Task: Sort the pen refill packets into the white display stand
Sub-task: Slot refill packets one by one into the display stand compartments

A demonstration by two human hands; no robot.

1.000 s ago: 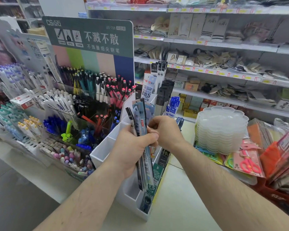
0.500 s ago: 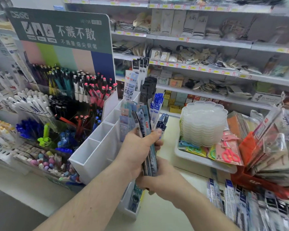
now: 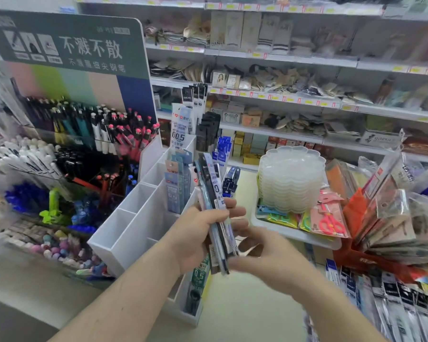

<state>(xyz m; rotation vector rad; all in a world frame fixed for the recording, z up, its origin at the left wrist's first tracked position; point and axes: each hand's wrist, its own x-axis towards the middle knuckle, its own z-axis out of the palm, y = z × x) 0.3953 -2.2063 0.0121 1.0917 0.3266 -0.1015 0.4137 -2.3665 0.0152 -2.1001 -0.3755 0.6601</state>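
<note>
My left hand (image 3: 198, 233) grips a bundle of pen refill packets (image 3: 214, 193), held upright in front of the white display stand (image 3: 134, 233). My right hand (image 3: 269, 257) is just right of and below the bundle, with its fingertips at the packets' lower ends. It is blurred, so a pinch cannot be made out. The stand has several open compartments. Some hold refill packets at the back (image 3: 178, 186) and one holds a green packet at the front (image 3: 198, 276). More loose refill packets (image 3: 405, 307) lie at the lower right.
A large pen display (image 3: 67, 134) with a green sign stands to the left. Right of the stand are a stack of clear plastic trays (image 3: 292, 178), packed scissors (image 3: 329, 223) and a red basket (image 3: 356, 262) of bagged goods. Store shelves run behind.
My right hand has come off its grip under the bundle and shifted right, now beside the packets' lower ends. My left hand keeps holding the bundle. The view has swung slightly right.
</note>
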